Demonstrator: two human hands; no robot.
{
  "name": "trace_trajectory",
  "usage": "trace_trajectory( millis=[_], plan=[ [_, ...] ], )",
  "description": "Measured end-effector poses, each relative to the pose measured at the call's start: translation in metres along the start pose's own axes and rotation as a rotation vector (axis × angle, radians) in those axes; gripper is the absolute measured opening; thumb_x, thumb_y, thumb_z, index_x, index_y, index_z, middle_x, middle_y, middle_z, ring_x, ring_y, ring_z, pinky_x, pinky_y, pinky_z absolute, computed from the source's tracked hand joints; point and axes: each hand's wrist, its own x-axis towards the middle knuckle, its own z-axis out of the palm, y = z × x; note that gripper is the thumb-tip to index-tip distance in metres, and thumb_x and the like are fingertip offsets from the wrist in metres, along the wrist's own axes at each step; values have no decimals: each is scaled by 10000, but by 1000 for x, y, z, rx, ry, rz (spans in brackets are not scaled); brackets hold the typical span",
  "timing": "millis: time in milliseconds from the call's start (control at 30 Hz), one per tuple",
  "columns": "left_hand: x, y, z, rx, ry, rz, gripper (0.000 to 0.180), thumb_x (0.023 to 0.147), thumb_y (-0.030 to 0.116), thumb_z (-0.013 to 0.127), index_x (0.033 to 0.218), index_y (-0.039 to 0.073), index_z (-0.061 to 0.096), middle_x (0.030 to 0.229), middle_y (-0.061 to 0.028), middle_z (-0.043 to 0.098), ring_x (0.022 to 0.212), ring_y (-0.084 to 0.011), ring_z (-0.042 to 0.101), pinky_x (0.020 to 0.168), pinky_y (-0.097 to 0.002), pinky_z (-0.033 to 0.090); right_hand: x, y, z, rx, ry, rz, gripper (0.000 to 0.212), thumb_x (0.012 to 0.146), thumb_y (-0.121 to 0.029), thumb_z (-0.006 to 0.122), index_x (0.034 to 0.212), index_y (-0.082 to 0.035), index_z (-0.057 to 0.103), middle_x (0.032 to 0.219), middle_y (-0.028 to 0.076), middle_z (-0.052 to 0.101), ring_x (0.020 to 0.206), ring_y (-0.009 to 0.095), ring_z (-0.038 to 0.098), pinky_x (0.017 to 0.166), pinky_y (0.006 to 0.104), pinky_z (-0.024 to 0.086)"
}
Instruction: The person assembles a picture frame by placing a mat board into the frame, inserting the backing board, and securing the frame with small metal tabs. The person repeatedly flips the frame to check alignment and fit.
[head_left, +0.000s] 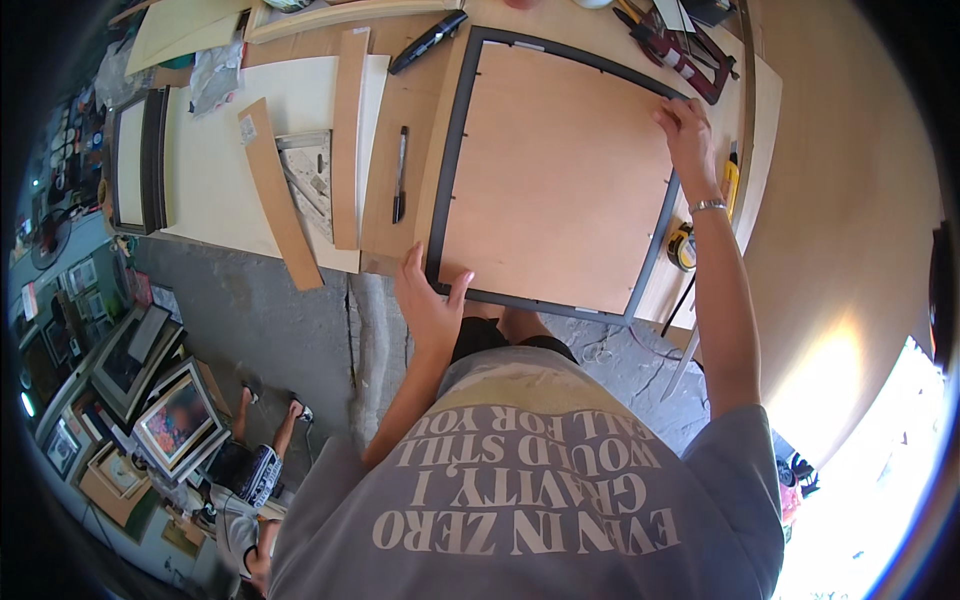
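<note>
A dark grey picture frame (455, 160) lies back side up at the bench's front edge, its near side reaching over it. A tan backing board (560, 175) fills it, with several small dark tabs along the inner edges. At the frame's near left corner my left hand (430, 305) is closed round the rim, thumb on top and fingers along the outer side. My right hand (690, 140) grips the far right corner, its fingers bent over the rim; their tips are partly hidden.
Left of the frame lie a black pen (400, 175), wood strips (348, 140), a metal square (308, 185) and a black marker (428, 42). Rightward are a tape measure (682, 247), a yellow cutter (731, 180) and a dark red tool (680, 55). Another person (255, 490) sits at lower left, near stacked frames (180, 420).
</note>
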Motion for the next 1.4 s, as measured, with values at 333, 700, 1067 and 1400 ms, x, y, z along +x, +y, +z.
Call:
trace_trajectory(
  millis=[333,700,1067,1400],
  plan=[
    [-56,-21,7,-308,178,-205,365,1012,185,659,1289,-28,554,1289,-203,594,1226,-320,585,1026,-417,463,-88,-109,-14,-64,-77,-48,322,934,-263,738,1159,-55,640,1133,153,658,1092,389,637,878,474,550],
    [-50,-42,2,-984,-190,-788,530,997,459,683,1192,-13,537,1006,-102,625,896,-203,655,820,-377,605,-252,-196,2,284,-499,-53,146,877,-59,707,986,-11,622,1005,133,605,937,353,642,792,457,549],
    [-40,-39,1,-985,-135,-960,530,938,510,742,1026,21,557,876,-103,620,796,-208,659,719,-406,637,-251,-204,25,416,-423,383,89,828,46,641,900,17,597,855,189,662,834,387,676,735,458,526],
    [-39,-46,2,-1099,-207,-1032,437,916,471,778,994,75,611,852,-41,650,736,-158,628,737,-441,649,-255,-207,27,296,-401,386,316,806,3,765,1037,-6,549,862,164,656,824,328,672,751,412,537]
  ],
)
